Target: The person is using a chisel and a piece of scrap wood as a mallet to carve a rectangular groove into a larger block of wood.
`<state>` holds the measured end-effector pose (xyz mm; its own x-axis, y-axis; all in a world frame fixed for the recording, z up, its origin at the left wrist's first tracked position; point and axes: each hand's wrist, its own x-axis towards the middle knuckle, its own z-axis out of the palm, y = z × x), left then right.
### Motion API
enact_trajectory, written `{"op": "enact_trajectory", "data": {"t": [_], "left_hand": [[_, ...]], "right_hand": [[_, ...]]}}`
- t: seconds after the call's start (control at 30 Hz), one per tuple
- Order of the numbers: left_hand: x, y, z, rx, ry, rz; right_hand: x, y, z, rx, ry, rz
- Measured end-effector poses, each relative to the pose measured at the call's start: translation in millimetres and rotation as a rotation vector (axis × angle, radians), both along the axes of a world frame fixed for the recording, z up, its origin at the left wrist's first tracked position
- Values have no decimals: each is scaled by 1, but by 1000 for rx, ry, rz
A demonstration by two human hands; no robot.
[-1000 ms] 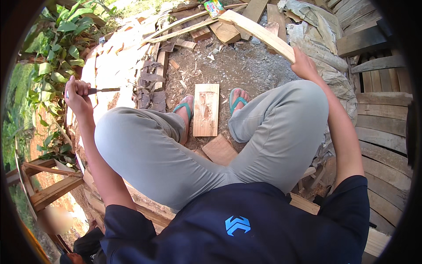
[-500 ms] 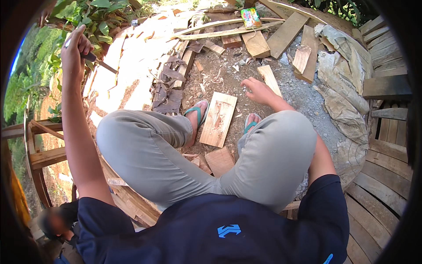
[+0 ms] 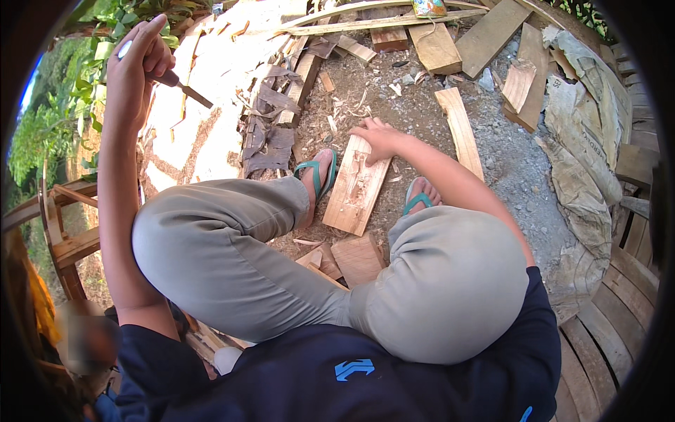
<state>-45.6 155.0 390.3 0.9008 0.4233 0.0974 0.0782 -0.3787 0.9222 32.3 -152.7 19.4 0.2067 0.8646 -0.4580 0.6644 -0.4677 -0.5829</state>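
Raised at the far left, my left hand (image 3: 143,60) is closed around the dark handle of a chisel (image 3: 194,93), whose blade points down to the right. Between my feet lies a short wooden board (image 3: 351,197) with a rough, carved hollow and loose chips on its face. My right hand (image 3: 383,139) grips the far end of this board, the thumb on its upper face and the fingers over the far edge. Part of those fingertips is hard to see.
A curved wood strip (image 3: 460,133) lies right of the board. Farther off are several planks and blocks (image 3: 436,49) and a colourful packet (image 3: 429,7). A crumpled paper sack (image 3: 580,133) covers the right side. Wood offcuts (image 3: 357,259) lie near my legs; another person (image 3: 88,341) is at lower left.
My right hand has moved left from beside the curved strip onto the board's far end. The board has turned slightly. My left hand still holds the chisel up.
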Motion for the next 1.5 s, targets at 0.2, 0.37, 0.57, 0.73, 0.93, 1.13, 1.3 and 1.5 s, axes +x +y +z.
{"op": "enact_trajectory", "data": {"t": [0.2,0.37,0.57,0.73,0.93,1.13,1.3,1.5], "left_hand": [[-8,15,4,-84,-49,-9],[-15,11,3,-19,-22,-3],[-18,-10,10,29,-109,-46],[-22,-38,21,142,-182,-17],[-15,-26,3,148,-201,15],[-22,-56,24,174,-181,82],[-24,-56,19,209,-205,63],[-24,-49,23,229,-230,30]], "right_hand": [[3,4,-3,-46,84,-31],[13,-29,-12,-60,181,-112],[10,-70,-5,-46,70,-168],[1,-75,10,-83,148,-210],[-3,-101,25,21,96,-234],[-9,-94,31,164,198,-232],[-9,-97,64,207,199,-241],[-14,-73,105,-169,-111,200]]}}
